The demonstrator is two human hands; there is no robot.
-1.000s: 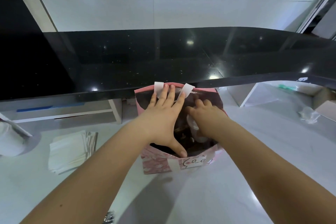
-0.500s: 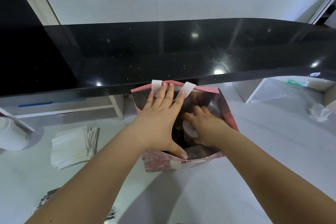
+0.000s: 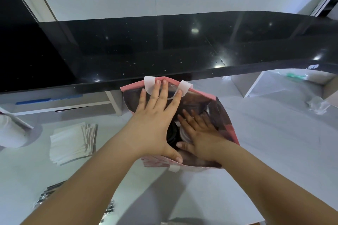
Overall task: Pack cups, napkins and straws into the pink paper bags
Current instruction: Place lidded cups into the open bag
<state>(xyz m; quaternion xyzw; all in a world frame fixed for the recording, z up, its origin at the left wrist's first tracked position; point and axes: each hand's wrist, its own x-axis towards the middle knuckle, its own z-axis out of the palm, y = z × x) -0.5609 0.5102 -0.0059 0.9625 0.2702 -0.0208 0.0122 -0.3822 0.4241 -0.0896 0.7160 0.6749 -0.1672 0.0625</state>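
A pink paper bag (image 3: 229, 124) with white handles stands open on the white counter, just in front of the black countertop. My left hand (image 3: 155, 118) lies flat across its mouth, fingers straight against the far wall and handle, thumb on the near rim. My right hand (image 3: 199, 133) is inside the bag with fingers spread straight over a cup (image 3: 183, 133), whose pale lid shows between the hands. A stack of white napkins (image 3: 71, 140) lies to the left.
A raised black countertop (image 3: 164, 47) runs across behind the bag. A white cup-like object (image 3: 9, 131) sits at the far left edge. Shiny wrapped items (image 3: 47, 195) lie at the lower left. Crumpled clear plastic (image 3: 318, 106) lies at the right.
My right hand has gone from curled around the cup to fingers spread flat over it inside the bag. The bag's right wall has opened wider. My left hand stays put.
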